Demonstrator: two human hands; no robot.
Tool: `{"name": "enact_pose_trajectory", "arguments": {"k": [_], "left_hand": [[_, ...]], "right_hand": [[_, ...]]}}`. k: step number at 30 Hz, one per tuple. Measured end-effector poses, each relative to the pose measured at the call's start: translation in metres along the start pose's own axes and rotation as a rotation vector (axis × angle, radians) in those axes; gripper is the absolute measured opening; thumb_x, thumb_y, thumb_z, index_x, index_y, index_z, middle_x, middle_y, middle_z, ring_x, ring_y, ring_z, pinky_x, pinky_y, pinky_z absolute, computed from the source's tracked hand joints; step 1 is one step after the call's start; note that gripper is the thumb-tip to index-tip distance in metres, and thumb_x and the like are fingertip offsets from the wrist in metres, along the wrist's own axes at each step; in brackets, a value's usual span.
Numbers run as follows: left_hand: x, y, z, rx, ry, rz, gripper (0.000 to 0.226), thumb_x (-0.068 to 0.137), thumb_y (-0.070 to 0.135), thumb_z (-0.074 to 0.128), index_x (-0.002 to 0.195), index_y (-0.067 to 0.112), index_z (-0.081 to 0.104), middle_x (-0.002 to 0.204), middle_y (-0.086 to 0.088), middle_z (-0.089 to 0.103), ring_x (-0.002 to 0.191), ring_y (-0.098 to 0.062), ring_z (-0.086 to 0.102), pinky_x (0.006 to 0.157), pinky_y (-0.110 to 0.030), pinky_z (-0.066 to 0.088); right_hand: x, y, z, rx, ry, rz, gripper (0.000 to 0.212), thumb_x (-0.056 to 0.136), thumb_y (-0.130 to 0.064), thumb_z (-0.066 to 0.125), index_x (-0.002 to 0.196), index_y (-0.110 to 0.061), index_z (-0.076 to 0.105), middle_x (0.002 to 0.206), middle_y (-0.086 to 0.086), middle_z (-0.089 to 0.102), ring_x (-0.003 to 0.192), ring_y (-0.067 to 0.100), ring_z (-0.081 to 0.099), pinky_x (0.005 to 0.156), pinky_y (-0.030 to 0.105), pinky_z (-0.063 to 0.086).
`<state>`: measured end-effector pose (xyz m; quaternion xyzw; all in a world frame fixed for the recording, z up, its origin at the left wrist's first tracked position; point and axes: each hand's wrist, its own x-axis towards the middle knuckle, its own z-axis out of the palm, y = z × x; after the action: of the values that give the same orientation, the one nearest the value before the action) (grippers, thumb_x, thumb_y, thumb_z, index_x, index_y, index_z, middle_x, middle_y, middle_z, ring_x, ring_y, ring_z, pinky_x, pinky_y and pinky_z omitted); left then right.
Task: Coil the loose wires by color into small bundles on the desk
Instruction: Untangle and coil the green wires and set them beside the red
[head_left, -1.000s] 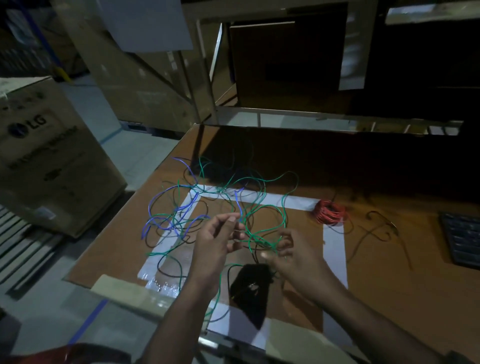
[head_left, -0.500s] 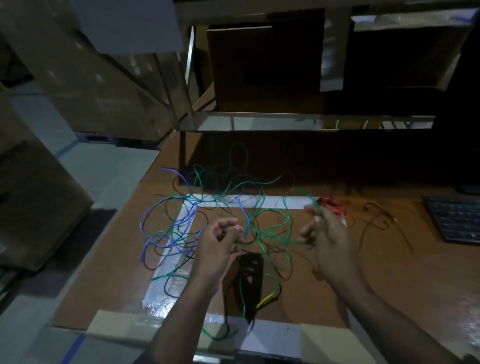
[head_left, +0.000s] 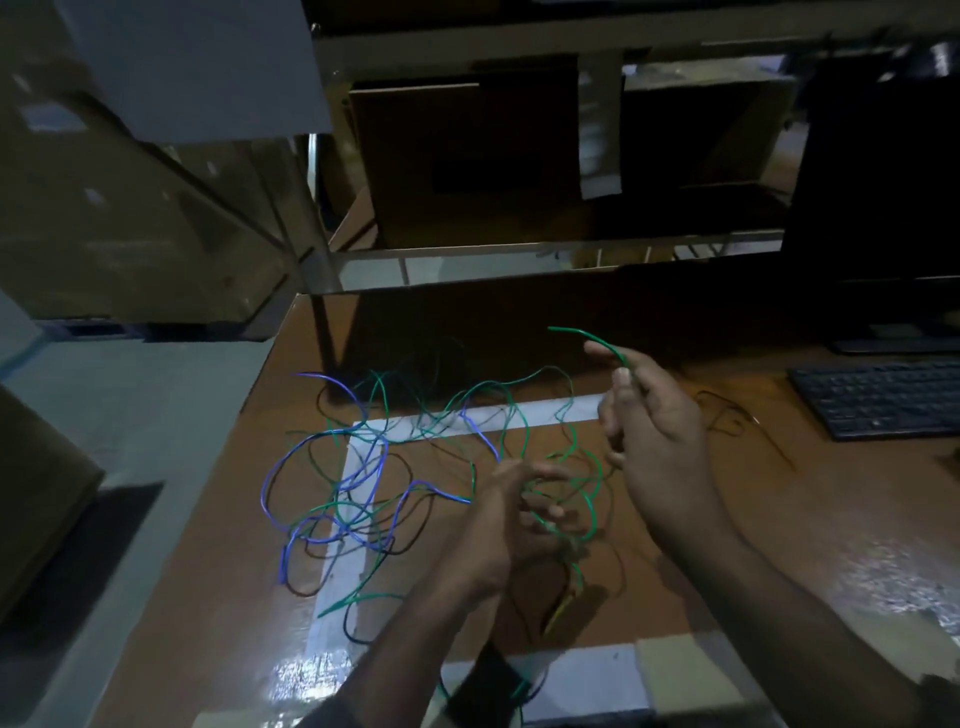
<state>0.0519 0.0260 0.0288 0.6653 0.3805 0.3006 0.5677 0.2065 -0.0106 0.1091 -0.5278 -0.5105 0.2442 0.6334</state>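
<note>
I count my two hands, left (head_left: 511, 514) and right (head_left: 654, 431). There is one keyboard (head_left: 878, 397) and one desk (head_left: 779, 509). The green wires (head_left: 519, 410), blue wires (head_left: 332, 467) and black wires (head_left: 311, 415) are too tangled to count.

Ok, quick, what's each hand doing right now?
Left hand: blurred; green wire runs through its fingers, but whether it grips cannot be told.
Right hand: raised, pinching the free end of the green wire.

Bare hands (head_left: 654, 431), sleeveless forearms
</note>
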Motion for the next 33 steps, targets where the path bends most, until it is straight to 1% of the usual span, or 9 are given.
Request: {"name": "enact_pose_trajectory", "arguments": {"k": [3, 7, 11, 14, 18, 21, 27, 31, 33], "left_hand": [[0.002, 0.008, -0.014, 0.097, 0.101, 0.036, 0.011, 0.08, 0.014, 0.077, 0.08, 0.025, 0.077, 0.098, 0.005, 0.076, 0.086, -0.013, 0.072, 0.079, -0.044, 0.062], [0.007, 0.033, -0.039, -0.026, 0.175, -0.046, 0.028, 0.095, -0.003, 0.054, 0.077, 0.009, 0.072, 0.09, -0.006, 0.078, 0.068, -0.008, 0.067, 0.062, -0.024, 0.05], [0.023, 0.058, -0.05, -0.668, 0.292, -0.266, 0.021, 0.102, 0.003, 0.044, 0.092, 0.007, 0.063, 0.068, -0.003, 0.054, 0.058, -0.01, 0.05, 0.054, -0.017, 0.044], [0.039, 0.071, -0.056, -1.112, 0.439, -0.312, 0.019, 0.104, -0.002, 0.04, 0.092, 0.002, 0.054, 0.077, -0.008, 0.047, 0.068, -0.016, 0.05, 0.066, -0.023, 0.052], [0.06, 0.069, -0.049, -0.579, 0.345, -0.12, 0.04, 0.1, -0.009, 0.048, 0.136, 0.01, 0.052, 0.123, -0.01, 0.057, 0.109, -0.017, 0.061, 0.098, -0.031, 0.05], [0.063, 0.067, -0.038, -0.147, 0.015, -0.05, 0.056, 0.1, -0.005, 0.052, 0.151, 0.017, 0.045, 0.15, -0.008, 0.047, 0.128, -0.019, 0.054, 0.095, -0.029, 0.052], [0.046, 0.069, -0.033, -0.113, -0.186, -0.159, 0.039, 0.104, 0.002, 0.044, 0.142, 0.011, 0.051, 0.14, -0.013, 0.06, 0.078, -0.02, 0.076, 0.061, -0.031, 0.062], [0.031, 0.079, -0.056, -0.076, 0.044, -0.052, 0.029, 0.11, 0.017, 0.04, 0.127, 0.011, 0.063, 0.116, -0.012, 0.076, 0.084, -0.023, 0.076, 0.081, -0.035, 0.055], [0.022, 0.09, -0.066, -0.075, 0.148, -0.031, 0.043, 0.111, 0.036, 0.035, 0.118, 0.01, 0.069, 0.108, -0.012, 0.078, 0.095, -0.025, 0.077, 0.087, -0.037, 0.056]], "right_hand": [[-0.004, -0.001, 0.0, -0.023, 0.055, -0.006, 0.032, 0.111, -0.021, 0.038, 0.131, -0.027, 0.062, 0.063, -0.005, 0.043, 0.054, 0.007, 0.036, 0.049, 0.026, 0.029], [-0.013, 0.019, -0.017, -0.36, 0.132, -0.049, 0.031, 0.11, -0.023, 0.039, 0.129, -0.026, 0.063, 0.071, -0.009, 0.054, 0.064, 0.005, 0.049, 0.062, 0.028, 0.042], [-0.032, 0.034, -0.026, -0.642, -0.232, 0.069, 0.023, 0.108, -0.028, 0.042, 0.115, -0.038, 0.062, 0.085, -0.008, 0.07, 0.075, 0.02, 0.065, 0.069, 0.04, 0.052], [-0.05, 0.011, -0.022, -0.6, -0.489, 0.117, 0.023, 0.107, -0.031, 0.042, 0.114, -0.035, 0.063, 0.089, -0.024, 0.067, 0.085, -0.003, 0.062, 0.068, 0.012, 0.044], [-0.054, -0.032, -0.022, -0.284, -0.643, 0.163, 0.028, 0.107, -0.022, 0.041, 0.114, -0.025, 0.068, 0.084, -0.03, 0.066, 0.076, -0.007, 0.061, 0.066, 0.007, 0.043], [-0.044, -0.054, -0.016, -0.137, -0.581, 0.059, 0.03, 0.107, -0.028, 0.04, 0.118, -0.027, 0.067, 0.064, -0.016, 0.051, 0.057, -0.001, 0.045, 0.056, 0.01, 0.036], [-0.016, -0.062, -0.008, -0.204, -0.297, -0.12, 0.029, 0.107, -0.025, 0.039, 0.129, -0.027, 0.058, 0.066, -0.023, 0.058, 0.061, -0.003, 0.055, 0.058, 0.01, 0.039], [-0.001, -0.049, -0.011, -0.293, -0.348, -0.07, 0.017, 0.103, -0.043, 0.042, 0.103, -0.028, 0.051, 0.061, -0.009, 0.046, 0.054, 0.004, 0.039, 0.051, 0.032, 0.032], [0.006, -0.049, -0.01, -0.383, -0.428, -0.116, 0.015, 0.102, -0.04, 0.049, 0.095, -0.026, 0.052, 0.064, -0.005, 0.049, 0.056, 0.007, 0.043, 0.052, 0.03, 0.034]]}}
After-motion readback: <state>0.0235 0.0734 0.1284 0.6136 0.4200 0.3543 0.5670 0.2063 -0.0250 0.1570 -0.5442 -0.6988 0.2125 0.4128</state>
